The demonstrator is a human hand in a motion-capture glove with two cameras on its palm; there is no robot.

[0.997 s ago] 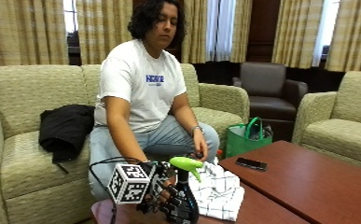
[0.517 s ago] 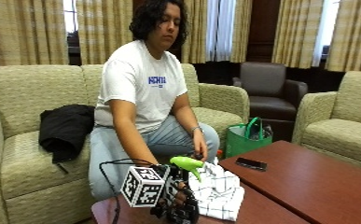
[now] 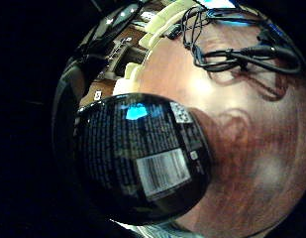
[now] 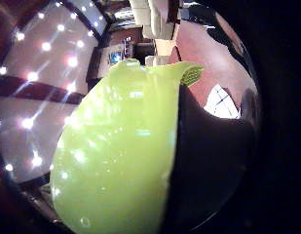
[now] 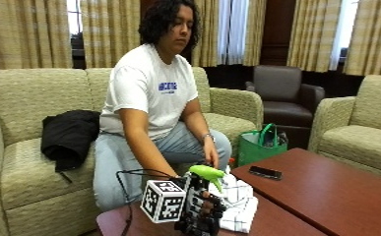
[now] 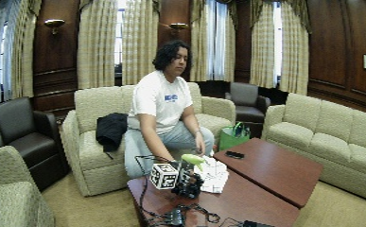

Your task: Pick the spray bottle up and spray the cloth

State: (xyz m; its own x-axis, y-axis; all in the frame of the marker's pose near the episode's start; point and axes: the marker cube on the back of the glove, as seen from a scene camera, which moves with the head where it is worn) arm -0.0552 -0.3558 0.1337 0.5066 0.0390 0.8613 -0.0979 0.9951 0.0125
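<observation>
My gloved right hand [image 5: 200, 214] grips the spray bottle [image 5: 206, 172] around its black body, near the left end of the low wooden table [image 5: 347, 191]. The bottle stands upright, and its lime-green spray head points toward the cloth [image 5: 239, 201]. This white checked cloth lies bunched on the table right beside the bottle. The little finger side palm view is filled by the bottle's black labelled body [image 3: 142, 158] over the table [image 3: 241, 124]. In the thumb side palm view, the green head [image 4: 121, 161] looms close with the cloth [image 4: 220, 102] behind it. The bare left hand [image 5: 211, 157] hovers by the cloth's far edge.
A black phone [image 5: 266, 172] lies on the second table section to the right. A green bag [image 5: 259, 147] stands on the floor by the sofa, and a black jacket [image 5: 69, 135] lies on the sofa seat. Cables [image 3: 231, 49] trail across the table.
The gloved hand and the bottle have shifted slightly to the right, closer to the cloth. The cloth has stayed where it was.
</observation>
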